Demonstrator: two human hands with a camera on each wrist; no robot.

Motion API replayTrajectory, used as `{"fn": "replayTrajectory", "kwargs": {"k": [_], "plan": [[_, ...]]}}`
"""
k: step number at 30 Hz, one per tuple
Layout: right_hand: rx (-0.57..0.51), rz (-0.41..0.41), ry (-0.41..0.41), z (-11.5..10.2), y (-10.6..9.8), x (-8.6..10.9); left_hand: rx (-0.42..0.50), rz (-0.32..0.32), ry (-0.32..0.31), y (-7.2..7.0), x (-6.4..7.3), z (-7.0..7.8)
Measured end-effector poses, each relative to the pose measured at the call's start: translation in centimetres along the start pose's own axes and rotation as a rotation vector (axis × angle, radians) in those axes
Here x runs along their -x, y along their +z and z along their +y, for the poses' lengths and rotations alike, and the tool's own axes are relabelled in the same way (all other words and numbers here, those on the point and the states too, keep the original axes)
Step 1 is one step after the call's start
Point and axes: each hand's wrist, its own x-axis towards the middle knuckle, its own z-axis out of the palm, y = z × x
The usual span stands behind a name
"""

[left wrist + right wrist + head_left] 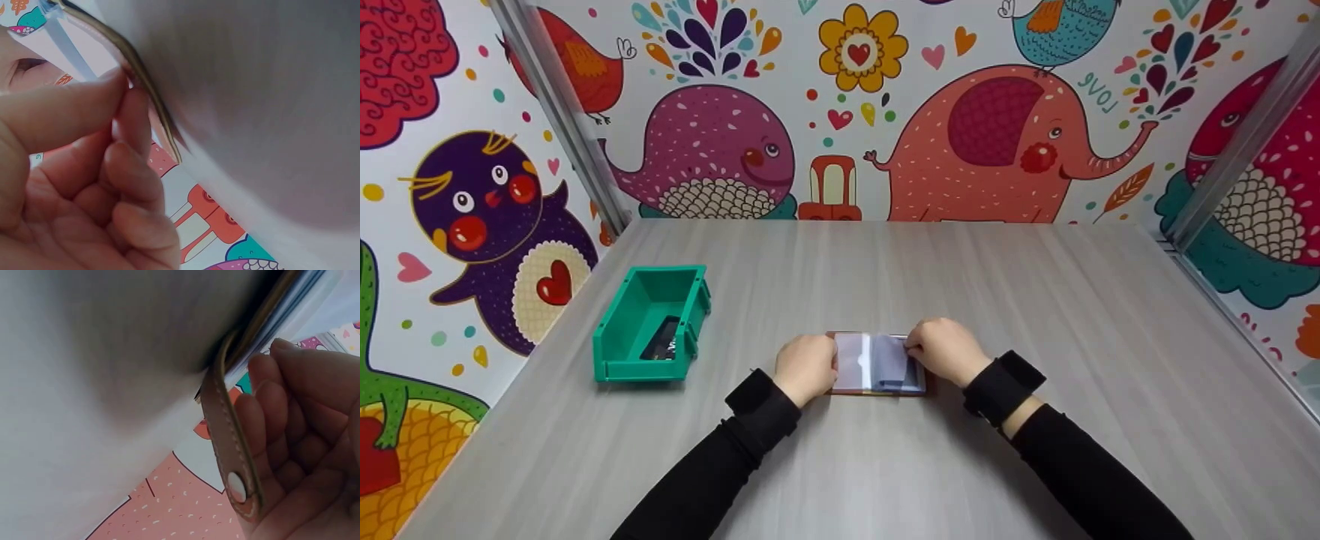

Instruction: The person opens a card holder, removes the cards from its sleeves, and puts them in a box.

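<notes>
A brown card holder [849, 367] with clear plastic sleeves [889, 361] lies spread open on the table between my hands. My left hand [805, 367] pinches its left edge between thumb and forefinger; the left wrist view shows the thin cover edge [147, 84] there. At the upper right corner, my right hand [949, 349] pinches a plastic sleeve with thumb and forefinger. Beside the right fingers, a stitched leather strap [225, 433] with a metal snap sticks out from the cover. The sleeves on the right side look bent, and their contents are hard to make out.
To the left on the wood-grain table [840, 465] stands a green bin [641, 371]. A dark, flat item [664, 341] with light marks lies inside it. Walls printed with cartoon animals [975, 150] close off the back and sides.
</notes>
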Motion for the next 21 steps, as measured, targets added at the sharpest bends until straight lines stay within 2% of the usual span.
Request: {"fn": "replayTrajectory", "kwargs": {"k": [11, 21], "plan": [[-0.011, 0.002, -0.003, -0.43, 0.15, -0.08, -0.004, 0.005, 0.001, 0.1, -0.08, -0.03], [-0.002, 0.001, -0.056, -0.56, 0.16, -0.27, -0.005, 0.006, 0.006, 0.07, -0.07, -0.05]]}}
